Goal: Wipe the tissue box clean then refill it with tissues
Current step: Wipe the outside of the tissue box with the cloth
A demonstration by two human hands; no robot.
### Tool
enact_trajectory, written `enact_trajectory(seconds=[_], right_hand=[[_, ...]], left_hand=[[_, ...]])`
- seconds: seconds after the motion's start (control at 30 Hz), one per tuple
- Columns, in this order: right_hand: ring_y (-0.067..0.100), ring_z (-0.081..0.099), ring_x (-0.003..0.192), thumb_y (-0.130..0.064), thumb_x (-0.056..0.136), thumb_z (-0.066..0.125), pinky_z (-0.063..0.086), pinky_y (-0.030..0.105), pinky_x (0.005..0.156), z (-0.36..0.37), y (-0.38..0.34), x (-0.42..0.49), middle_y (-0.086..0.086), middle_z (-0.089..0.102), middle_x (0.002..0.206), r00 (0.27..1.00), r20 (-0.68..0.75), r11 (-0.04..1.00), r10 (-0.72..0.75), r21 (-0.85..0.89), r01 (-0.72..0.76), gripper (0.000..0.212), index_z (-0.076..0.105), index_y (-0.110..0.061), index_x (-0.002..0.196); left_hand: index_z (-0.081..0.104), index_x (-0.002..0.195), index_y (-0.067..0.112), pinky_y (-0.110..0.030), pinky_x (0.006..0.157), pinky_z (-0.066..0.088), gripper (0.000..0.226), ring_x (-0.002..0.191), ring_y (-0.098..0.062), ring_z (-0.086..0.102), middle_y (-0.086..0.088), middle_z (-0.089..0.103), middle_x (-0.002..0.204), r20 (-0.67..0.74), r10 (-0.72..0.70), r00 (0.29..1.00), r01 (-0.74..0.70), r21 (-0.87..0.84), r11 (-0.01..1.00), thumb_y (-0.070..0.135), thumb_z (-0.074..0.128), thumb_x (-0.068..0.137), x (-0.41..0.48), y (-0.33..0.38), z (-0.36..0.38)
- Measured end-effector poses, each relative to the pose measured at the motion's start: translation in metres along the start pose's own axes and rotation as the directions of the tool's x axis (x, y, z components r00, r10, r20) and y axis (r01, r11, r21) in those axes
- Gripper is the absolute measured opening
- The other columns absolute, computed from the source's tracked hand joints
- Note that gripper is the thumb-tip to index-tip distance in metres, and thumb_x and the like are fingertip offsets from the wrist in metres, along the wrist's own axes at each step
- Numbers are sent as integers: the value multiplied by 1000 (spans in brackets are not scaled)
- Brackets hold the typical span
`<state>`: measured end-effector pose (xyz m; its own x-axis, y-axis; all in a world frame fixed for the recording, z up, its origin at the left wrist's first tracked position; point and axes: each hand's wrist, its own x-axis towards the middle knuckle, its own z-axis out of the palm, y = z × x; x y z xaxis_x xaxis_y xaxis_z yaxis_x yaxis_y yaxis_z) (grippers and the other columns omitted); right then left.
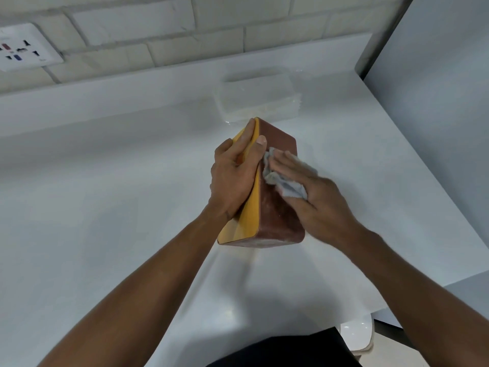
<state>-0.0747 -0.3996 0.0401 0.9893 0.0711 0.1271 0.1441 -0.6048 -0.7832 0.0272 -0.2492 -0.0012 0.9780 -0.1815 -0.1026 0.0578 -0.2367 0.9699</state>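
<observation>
On the far left, high on the tiled wall (132,30), we see a white socket plate (26,49) with some dark and coloured marks, too blurred to read. Below the wall the white counter (92,207) spreads over most of the view.

Near its middle our left hand (235,176) grips the tissue box (277,215). The fingers are curled over the yellow face and the thumb reaches across the edge onto the brown side. The box is turned so that the yellow face looks to the left and the brown side looks up and to the right. Its near end is low over the counter, and we cannot tell if it touches the surface.

Behind the box, near the back of the counter, a clear pack of white tissues (258,102) lies flat, apart from both hands.

On the brown side of the box is a crumpled grey cloth (288,181), just beside the left thumb. Our right hand (317,200) presses this cloth against the box with the fingers stretched nearly straight and lying flat on it, not curled round it. Pale smears show on the brown side below the cloth.

At the right edge a grey panel (436,75) stands beside the counter. At the bottom of the view is dark clothing (285,350), and to the right of it a white object (356,335) which we cannot identify.
</observation>
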Motion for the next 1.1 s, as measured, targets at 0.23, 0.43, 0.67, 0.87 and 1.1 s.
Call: enact_trajectory(seconds=[0.23,0.43,0.67,0.87,1.1], right_hand=[[3,30,146,-10,96,55,27,31,121,-7,10,-15,-11,40,155,992,74,995,-104,12,103,52,45,-17,147],[3,22,149,-20,100,47,20,25,122,10,-5,-10,-5,36,158,990,65,987,-125,-92,131,50,42,-14,149],[1,26,147,-23,99,52,28,31,121,-6,10,-6,-14,37,157,1000,23,999,-14,-33,15,51,44,-24,149],[5,21,150,-20,100,44,19,26,122,9,-6,-9,-1,35,158,977,96,973,-189,-117,199,50,41,-11,149],[-1,23,148,-18,101,56,24,35,123,-8,20,-3,-18,36,156,998,6,997,67,44,-67,50,43,-30,148]], left_hand=[[48,139,72,-56,111,48,58,127,-24,63,-1,62,141,17,-1,1000,1,-13,1000,89,51,83,1,-2,-4],[54,146,56,-51,109,52,54,118,-17,69,3,69,133,9,33,999,-33,-59,998,69,57,94,0,-3,-8],[49,141,68,-48,114,47,57,130,-12,61,12,62,142,11,4,1000,-4,-13,1000,84,53,87,-1,1,-4],[56,148,48,-58,107,52,53,103,-20,68,-2,70,112,22,48,999,-45,-114,992,63,60,97,-2,1,-10],[54,147,53,-45,114,49,52,127,-10,63,12,67,135,14,3,1000,-2,-94,996,65,59,96,-3,5,-7]])
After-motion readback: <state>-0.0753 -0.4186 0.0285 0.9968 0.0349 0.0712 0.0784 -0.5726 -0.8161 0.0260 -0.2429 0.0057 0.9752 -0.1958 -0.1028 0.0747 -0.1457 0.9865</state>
